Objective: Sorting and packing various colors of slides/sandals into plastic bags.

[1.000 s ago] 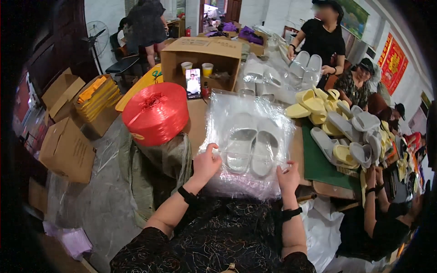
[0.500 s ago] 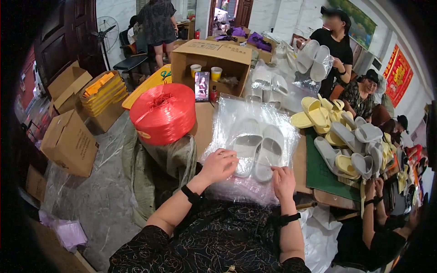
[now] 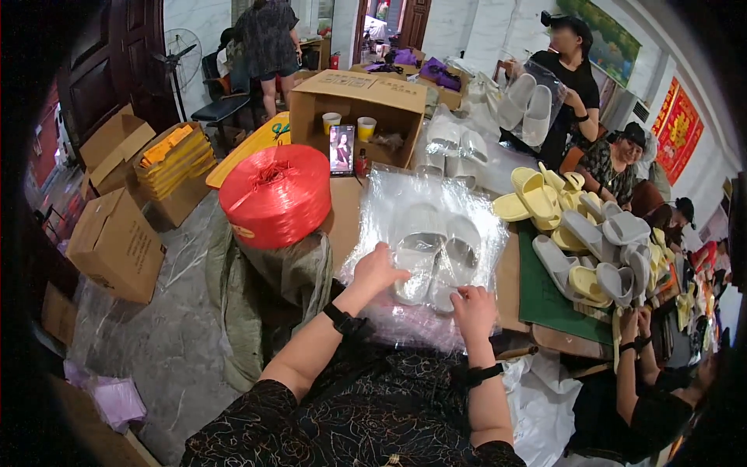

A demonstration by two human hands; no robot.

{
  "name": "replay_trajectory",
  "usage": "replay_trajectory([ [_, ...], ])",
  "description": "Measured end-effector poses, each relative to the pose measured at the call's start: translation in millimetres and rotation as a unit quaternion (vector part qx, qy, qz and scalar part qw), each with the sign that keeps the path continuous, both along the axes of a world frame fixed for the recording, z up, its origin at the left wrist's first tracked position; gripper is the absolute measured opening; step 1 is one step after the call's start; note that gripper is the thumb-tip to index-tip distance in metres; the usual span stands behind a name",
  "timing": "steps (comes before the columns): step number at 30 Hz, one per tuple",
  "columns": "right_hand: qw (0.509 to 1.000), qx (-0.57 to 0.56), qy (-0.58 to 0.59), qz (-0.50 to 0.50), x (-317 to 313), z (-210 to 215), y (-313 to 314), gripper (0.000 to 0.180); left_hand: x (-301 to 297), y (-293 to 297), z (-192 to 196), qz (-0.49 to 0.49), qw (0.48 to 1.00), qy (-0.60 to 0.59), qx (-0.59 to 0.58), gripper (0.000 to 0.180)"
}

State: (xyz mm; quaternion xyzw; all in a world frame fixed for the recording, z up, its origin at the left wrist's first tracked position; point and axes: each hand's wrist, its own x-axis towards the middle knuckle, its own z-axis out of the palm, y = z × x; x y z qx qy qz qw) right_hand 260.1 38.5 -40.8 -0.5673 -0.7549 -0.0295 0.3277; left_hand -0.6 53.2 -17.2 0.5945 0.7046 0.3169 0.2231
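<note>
A pair of pale grey slippers (image 3: 421,247) lies side by side, toes away from me, inside a clear plastic bag (image 3: 492,226). Beneath them is a pile of clear bags (image 3: 412,327). My left hand (image 3: 377,272) is over the left edge of the bag beside the left slipper, thumb spread from the fingers. By the heel of the right slipper, my right hand (image 3: 473,310) has its fingers curled, thumb and forefinger together at the bag's lower edge. What the fingertips pinch is small, but it looks like the bag's film.
At left stands a large red roll of plastic twine (image 3: 274,194). Behind are a phone (image 3: 341,149) and an open carton (image 3: 358,82) with two cups. Loose yellow and grey slippers (image 3: 595,233) are heaped at right on a green mat (image 3: 548,288). Co-workers sit and stand there, one holding bagged slippers (image 3: 527,109).
My left hand has turned from lying flat over the left slipper to thumb out at the bag's edge. My right hand has shifted slightly left and closer to me, its fingers more curled.
</note>
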Motion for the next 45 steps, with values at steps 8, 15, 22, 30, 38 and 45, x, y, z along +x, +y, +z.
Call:
replay_trajectory([
  [8, 0.997, 0.02, 0.077, -0.018, 4.1, -10.4, -0.4, 0.054, -4.4, 23.2, -17.8, -0.107, 0.981, -0.162, -0.016, 0.087],
  [15, 0.985, 0.009, 0.164, -0.048, 15.6, 15.0, -3.5, 0.085, 20.2, -21.5, 25.0, -0.182, 0.83, -0.527, 0.03, 0.075],
  [22, 0.792, -0.179, 0.567, 0.139, 15.2, 56.8, -27.8, 0.033, 18.7, -66.7, 66.2, -0.216, 0.771, -0.599, 0.013, 0.065],
  [30, 0.808, -0.195, 0.543, 0.12, -17.1, 28.7, -52.6, 0.049, 41.8, -86.3, 37.2, -0.234, 0.782, -0.578, 0.001, 0.049],
  [38, 0.841, -0.388, 0.316, 0.207, -37.5, 52.4, 15.8, 0.058, 13.5, -72.9, -2.7, -0.199, 0.888, -0.413, 0.04, 0.039],
  [45, 0.948, -0.184, 0.2, 0.164, 13.6, 77.6, 12.3, 0.064, -0.8, -74.1, 15.6, -0.063, 0.823, -0.561, 0.053, 0.032],
])
